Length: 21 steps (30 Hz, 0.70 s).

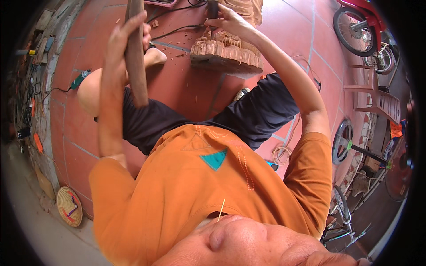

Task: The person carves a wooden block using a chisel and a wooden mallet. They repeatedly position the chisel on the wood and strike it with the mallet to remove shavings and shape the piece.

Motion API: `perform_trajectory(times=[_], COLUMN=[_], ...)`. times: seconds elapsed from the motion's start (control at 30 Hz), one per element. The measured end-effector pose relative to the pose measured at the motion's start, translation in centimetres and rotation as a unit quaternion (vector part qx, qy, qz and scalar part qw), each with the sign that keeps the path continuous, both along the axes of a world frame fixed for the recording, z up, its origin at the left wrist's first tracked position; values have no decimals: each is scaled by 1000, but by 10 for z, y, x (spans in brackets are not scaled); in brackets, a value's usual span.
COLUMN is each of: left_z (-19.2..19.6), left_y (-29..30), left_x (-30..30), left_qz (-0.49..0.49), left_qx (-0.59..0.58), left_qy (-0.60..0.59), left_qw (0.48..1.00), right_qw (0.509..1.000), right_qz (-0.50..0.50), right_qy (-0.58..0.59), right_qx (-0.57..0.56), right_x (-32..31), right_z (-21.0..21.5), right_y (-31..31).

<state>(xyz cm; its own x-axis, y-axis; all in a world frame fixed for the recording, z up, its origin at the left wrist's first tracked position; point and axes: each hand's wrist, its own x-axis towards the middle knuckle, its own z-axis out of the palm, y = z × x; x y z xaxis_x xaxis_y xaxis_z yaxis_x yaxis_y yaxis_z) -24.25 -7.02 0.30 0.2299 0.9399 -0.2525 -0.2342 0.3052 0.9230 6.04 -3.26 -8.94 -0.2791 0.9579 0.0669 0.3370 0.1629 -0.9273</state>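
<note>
Red tiles with pale grout lines make up the floor (288,26) in front of me. On it, at the upper middle of my view and just beyond the knees, sits the wood carving (226,55), its base rough and ridged. A dark-handled tool (213,9) stands close to upright over its near side; I cannot tell whether the tip bites into the wood. My right hand (233,23) keeps a narrow grip on that handle. My left hand (119,37) is wrapped around a long wooden bar (136,66), raised well to the left of the carving.

To work cleanly here, I would judge it best to seat the tip first, hold its angle steady, and bring the bar square onto the handle's end, clear of my right fingers. Short, light taps should suit the finer ridges, since hard ones could split them.

Wood chips (179,56) and a black cable (177,30) lie left of the carving. Farther out are a green power tool (80,80), a woven hat (69,206) and a pale pink chair (375,97).
</note>
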Motion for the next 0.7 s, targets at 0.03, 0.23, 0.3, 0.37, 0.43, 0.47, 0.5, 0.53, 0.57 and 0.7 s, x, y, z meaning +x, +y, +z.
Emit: perform_trajectory(times=[0.03, 0.23, 0.3, 0.37, 0.43, 0.47, 0.5, 0.53, 0.57, 0.7], left_z=[-13, -111, -136, -151, -161, -163, -161, -160, -163, -154], left_y=[-8, -42, -49, -56, -57, -57, -55, -53, -52, -50], left_x=[2, 26, 30, 29, 32, 35, 40, 44, 45, 47], left_qz=[6, 68, 71, 75, 83, 88, 92, 95, 90, 76], left_qx=[1, -52, -66, -101, -119, -120, -119, -119, -114, -62], left_qy=[-33, -79, -72, -53, -45, -41, -37, -32, -21, 49], left_qw=[999, 993, 993, 991, 988, 988, 988, 988, 989, 994], right_qw=[999, 992, 990, 987, 980, 975, 975, 974, 974, 981], right_qz=[22, 115, 124, 140, 163, 174, 175, 176, 177, 145], right_qy=[-39, -14, -25, -53, -87, -105, -115, -124, -134, -123], right_qx=[-26, -57, -54, -50, -79, -92, -80, -68, -56, -22], right_x=[-3, -14, -11, -9, -14, -16, -17, -18, -19, -21], right_z=[2, -40, -52, -60, -54, -50, -49, -48, -50, -69], right_y=[4, 28, 32, 33, 37, 39, 42, 44, 46, 54])
